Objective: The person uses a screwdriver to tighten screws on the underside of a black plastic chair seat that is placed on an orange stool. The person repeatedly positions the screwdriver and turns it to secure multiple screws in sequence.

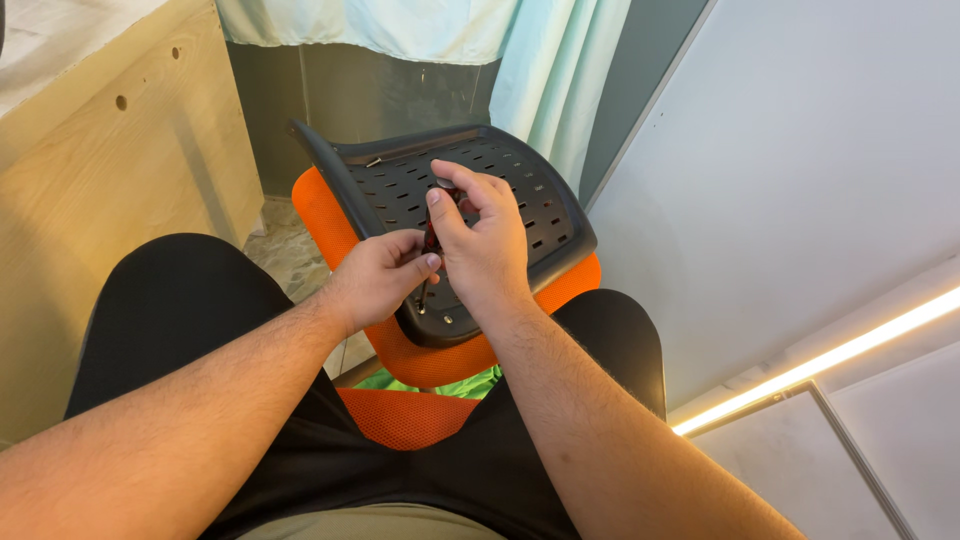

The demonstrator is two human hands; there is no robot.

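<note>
Chair seat point(540, 215) upturned between the knees, curtain point(545, 70) behind, panel point(90, 200) left.

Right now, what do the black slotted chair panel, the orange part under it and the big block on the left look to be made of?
Black slotted panel: looks like moulded hard plastic, matte, with punched slots and a smooth rolled rim. Orange part: seemingly mesh fabric, a fine weave showing. Block on the left: apparently plywood or light wood, pale grain and drilled holes. Both hands, left and right, hold a small dark tool against the panel; its material is unclear.

Pale wooden cabinet point(110, 190) left, mint curtain point(500, 50) behind, white wall panel point(800, 180) right, perhaps tiled floor point(285, 250).
</note>
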